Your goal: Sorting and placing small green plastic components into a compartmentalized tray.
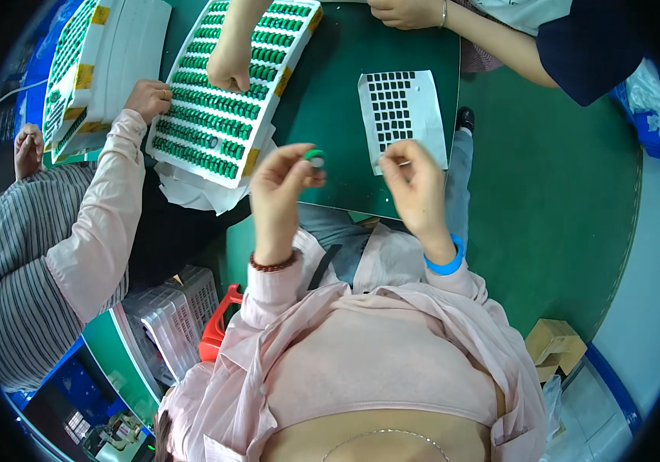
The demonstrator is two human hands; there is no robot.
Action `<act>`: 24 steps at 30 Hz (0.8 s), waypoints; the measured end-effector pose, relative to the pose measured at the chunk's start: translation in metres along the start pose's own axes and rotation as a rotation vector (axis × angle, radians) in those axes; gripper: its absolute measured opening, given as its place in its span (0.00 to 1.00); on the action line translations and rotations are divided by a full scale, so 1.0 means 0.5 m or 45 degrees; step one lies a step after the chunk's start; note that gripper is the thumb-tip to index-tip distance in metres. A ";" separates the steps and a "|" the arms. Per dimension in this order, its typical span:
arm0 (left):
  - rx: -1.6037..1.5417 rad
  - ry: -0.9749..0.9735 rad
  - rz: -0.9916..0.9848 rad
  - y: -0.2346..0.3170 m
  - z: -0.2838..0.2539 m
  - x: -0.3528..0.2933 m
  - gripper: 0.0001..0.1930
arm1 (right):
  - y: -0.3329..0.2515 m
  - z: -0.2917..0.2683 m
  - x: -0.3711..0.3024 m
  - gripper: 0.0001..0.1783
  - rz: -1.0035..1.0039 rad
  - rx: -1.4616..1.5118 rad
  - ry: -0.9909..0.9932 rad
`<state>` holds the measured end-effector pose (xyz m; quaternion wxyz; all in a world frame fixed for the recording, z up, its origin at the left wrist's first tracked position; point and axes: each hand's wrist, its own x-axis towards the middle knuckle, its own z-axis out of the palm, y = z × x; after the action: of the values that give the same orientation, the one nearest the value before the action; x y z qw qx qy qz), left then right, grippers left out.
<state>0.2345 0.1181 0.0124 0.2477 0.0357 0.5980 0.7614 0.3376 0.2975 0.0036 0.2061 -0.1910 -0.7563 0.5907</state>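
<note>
Green-rimmed, a small round part is pinched in the left hand, left of the white sheet of black pieces. At the sheet's near edge, the right hand is narrowed, thumb near forefinger; whether it holds anything, I cannot tell. Good handling probably means gripping the part by its rim, keeping it steady. Its face looks pale and silvery. Farther left of the sheet, a white tray carries rows of similar green parts.
</note>
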 end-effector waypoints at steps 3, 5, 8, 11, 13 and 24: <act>-0.232 -0.062 -0.200 -0.031 0.031 -0.018 0.08 | -0.019 0.036 -0.017 0.02 0.419 0.534 -0.304; -0.286 -0.085 -0.211 -0.041 0.036 -0.024 0.08 | -0.020 0.047 -0.018 0.02 0.439 0.589 -0.311; -0.155 -0.047 -0.187 -0.048 0.050 -0.027 0.07 | -0.017 0.057 -0.015 0.04 0.558 0.761 -0.262; -0.210 -0.001 -0.188 -0.050 0.053 -0.023 0.07 | -0.004 0.064 -0.012 0.04 0.575 0.749 -0.272; -0.180 -0.002 -0.157 -0.054 0.052 -0.018 0.07 | -0.003 0.064 -0.008 0.04 0.565 0.756 -0.288; -0.200 0.009 -0.139 -0.046 0.052 -0.019 0.05 | -0.021 0.073 0.001 0.04 0.606 0.795 -0.214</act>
<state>0.2595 0.1411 0.0004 0.2888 -0.0193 0.5382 0.7915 0.3172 0.2658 0.0057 0.0492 -0.2399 -0.4894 0.8370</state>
